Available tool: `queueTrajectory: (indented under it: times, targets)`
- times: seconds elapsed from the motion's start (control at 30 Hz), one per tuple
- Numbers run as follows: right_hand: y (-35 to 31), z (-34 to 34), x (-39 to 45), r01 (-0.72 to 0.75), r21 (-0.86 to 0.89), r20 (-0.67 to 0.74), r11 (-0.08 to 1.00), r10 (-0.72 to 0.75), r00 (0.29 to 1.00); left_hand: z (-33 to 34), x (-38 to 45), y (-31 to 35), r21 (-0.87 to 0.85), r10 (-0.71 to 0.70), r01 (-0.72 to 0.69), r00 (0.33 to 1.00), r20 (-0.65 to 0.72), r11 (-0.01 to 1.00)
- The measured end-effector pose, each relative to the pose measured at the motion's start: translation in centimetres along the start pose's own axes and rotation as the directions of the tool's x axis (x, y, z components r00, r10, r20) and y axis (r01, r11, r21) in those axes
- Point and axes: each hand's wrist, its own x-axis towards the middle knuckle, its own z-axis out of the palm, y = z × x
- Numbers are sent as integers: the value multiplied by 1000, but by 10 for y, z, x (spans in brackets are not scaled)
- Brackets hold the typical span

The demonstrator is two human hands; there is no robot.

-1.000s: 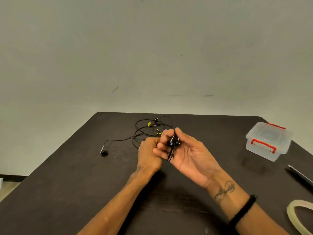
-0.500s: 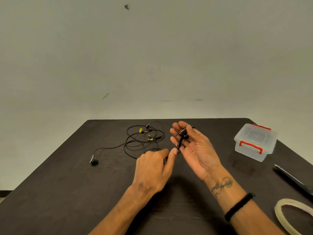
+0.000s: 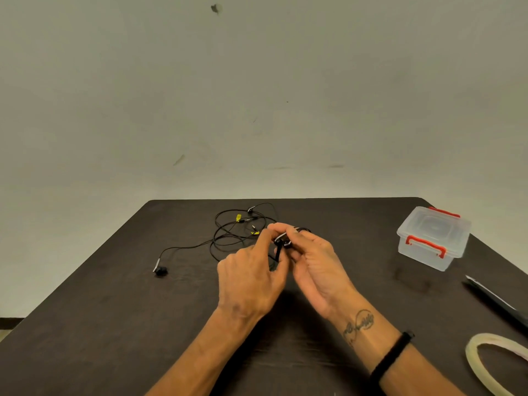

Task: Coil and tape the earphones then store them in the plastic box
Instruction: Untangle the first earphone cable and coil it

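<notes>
Both hands meet over the desk (image 3: 114, 324). The right hand (image 3: 317, 267) pinches the started coil of the earphones (image 3: 281, 242) in its curled fingers (image 3: 297, 238); the left hand (image 3: 251, 278) pinches the cable beside it. The loose cable trails away beyond and to the left of the fingers, nearer the left hand. The plastic box (image 3: 433, 238), lid shut, sits well to the right, the tape roll (image 3: 485, 364) nearer the right forearm.

Two hands (image 3: 251, 278) (image 3: 317, 264), one earphone tangle (image 3: 237, 232), one plastic box (image 3: 433, 238), one tape roll (image 3: 497, 358), one table (image 3: 114, 324).
</notes>
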Motion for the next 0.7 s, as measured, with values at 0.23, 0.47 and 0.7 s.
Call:
queueTrajectory:
  times: [0.23,0.47,0.7]
  targets:
    - [8,2,2,29,-77,-55,997,-34,998,3,-1,4,115,1,-12,995,95,993]
    - [5,0,2,-39,-107,-33,994,35,999,5,0,-2,-58,40,-32,989,142,998]
    - [2,-9,6,-212,-10,-30,977,212,977,10,4,-14,-376,125,-22,960,252,926]
